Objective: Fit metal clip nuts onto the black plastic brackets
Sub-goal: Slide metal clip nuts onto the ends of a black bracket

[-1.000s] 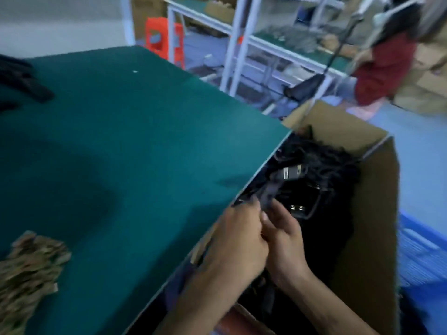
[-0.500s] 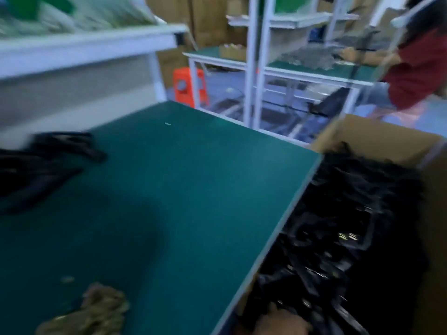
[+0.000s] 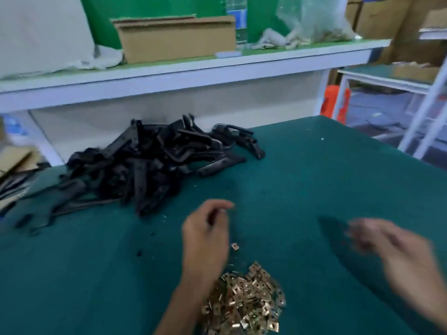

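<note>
From the head camera, a work table (image 3: 302,180) covered in dark green, felt-like matting fills most of the view. At its far left lies a tangled heap of black plastic brackets (image 3: 145,165), long, curved and matte, too many and too overlapped to count. Near the front edge sits a loose mound of metal clip nuts (image 3: 244,303), small, square, brass-coloured and shiny, each with a hole in the middle, far too numerous to count; one single clip nut (image 3: 235,246) lies apart on the mat just beyond the mound. The left hand (image 3: 205,235) hovers above the mat between the two piles, its wrist passing just left of the mound, fingers curled inward with the thumb and forefinger drawn together; whether anything small is pinched there cannot be told. The right hand (image 3: 387,245) is over the mat to the right, smeared by motion blur, so whether its fingers are spread or closed cannot be told. Behind the table runs a white shelf (image 3: 193,71) with a green top, carrying one flat brown cardboard box (image 3: 176,38), a crumpled clear plastic bag (image 3: 312,22) and pale cloth (image 3: 43,35) at the left.
</note>
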`<action>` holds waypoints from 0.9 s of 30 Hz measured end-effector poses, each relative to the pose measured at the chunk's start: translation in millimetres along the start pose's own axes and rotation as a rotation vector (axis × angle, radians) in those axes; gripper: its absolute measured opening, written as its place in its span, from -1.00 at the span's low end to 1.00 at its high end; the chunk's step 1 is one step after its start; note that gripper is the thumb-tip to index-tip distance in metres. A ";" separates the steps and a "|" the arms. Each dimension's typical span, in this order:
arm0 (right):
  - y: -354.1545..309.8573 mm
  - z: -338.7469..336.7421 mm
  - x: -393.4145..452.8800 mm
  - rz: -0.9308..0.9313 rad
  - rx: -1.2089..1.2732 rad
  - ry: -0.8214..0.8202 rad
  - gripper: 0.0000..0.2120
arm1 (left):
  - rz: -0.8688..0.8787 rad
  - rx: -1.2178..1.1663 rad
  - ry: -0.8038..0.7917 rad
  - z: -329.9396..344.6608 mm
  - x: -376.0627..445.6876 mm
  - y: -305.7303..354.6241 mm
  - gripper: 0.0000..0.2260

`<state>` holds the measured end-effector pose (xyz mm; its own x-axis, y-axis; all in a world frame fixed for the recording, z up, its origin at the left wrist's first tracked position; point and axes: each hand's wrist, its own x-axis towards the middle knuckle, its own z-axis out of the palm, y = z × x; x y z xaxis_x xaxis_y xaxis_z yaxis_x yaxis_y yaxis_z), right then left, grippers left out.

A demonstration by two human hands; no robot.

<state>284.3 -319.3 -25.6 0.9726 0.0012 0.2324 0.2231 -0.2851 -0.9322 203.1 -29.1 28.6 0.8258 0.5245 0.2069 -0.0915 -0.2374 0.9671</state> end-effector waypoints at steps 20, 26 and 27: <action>-16.0 250.7 250.2 0.178 -0.227 0.306 -0.77 | -0.127 0.102 0.222 -55.6 30.0 -67.9 -0.65; -24.5 207.9 217.1 0.053 0.294 0.641 -0.86 | -0.082 0.052 0.262 -58.1 25.7 -65.8 -0.66; -30.3 196.8 205.9 0.005 0.341 0.632 -0.93 | -0.063 0.060 0.290 -57.6 24.6 -65.5 -0.68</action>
<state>490.6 -121.8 -4.1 0.7726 -0.5844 0.2483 0.3272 0.0312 -0.9444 197.3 46.5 -21.1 0.6349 0.7491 0.1890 -0.0055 -0.2402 0.9707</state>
